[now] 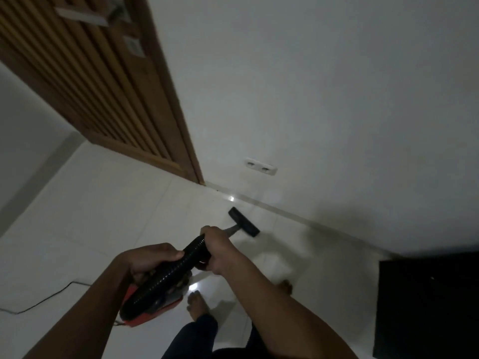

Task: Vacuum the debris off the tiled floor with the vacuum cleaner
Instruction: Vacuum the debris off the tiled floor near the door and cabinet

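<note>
Head view, centre of the frame: gripping the black ribbed hose (166, 273) with the right hand (215, 252), fingers wrapped fully round its upper end. Clasping the top of the red vacuum cleaner (145, 316) with the left hand (153, 260), fingers curled, at lower centre. Just above the right hand, down on the tiled floor (103, 216) near the baseboard, the black floor nozzle (243, 222). Upper left, a slatted wooden door (90, 73); lower right, a dark cabinet (427, 307); lower left, a thin cable (39, 303) across the tiles.
</note>
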Demonstrator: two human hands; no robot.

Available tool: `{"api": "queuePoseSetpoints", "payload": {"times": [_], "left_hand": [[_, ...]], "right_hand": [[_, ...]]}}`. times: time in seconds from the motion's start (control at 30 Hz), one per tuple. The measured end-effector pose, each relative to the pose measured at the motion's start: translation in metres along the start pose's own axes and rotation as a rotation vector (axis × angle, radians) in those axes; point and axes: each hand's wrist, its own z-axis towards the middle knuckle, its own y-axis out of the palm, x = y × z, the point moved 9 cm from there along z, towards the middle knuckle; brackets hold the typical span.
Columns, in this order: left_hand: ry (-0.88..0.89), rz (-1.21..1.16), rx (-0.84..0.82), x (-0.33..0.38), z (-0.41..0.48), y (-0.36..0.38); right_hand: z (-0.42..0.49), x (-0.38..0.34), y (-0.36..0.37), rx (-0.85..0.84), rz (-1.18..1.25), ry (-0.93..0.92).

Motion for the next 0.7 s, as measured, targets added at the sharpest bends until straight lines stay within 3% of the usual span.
{"api": "queuePoseSetpoints", "payload": {"times": [0.1,0.27,0.57,0.7], "left_hand": [[0.042,-0.154,0.052,-0.035,-0.035,-0.022],[0.035,-0.233,0.307,-0.064,-0.065,-0.068],[0.13,-0.299,0.047,-0.093,-0.095,-0.079],[0.133,-0.347,0.192,-0.095,-0.095,-0.101]], "right_hand": [[0.006,0.013,0.048,0.009,-0.169,0.01],[0.028,0.01,0.096,0.077,-0.321,-0.025],[0.034,0.034,0.15,0.002,-0.534,0.024],[0.046,0.022,0.161,0.03,-0.544,0.01]]}}
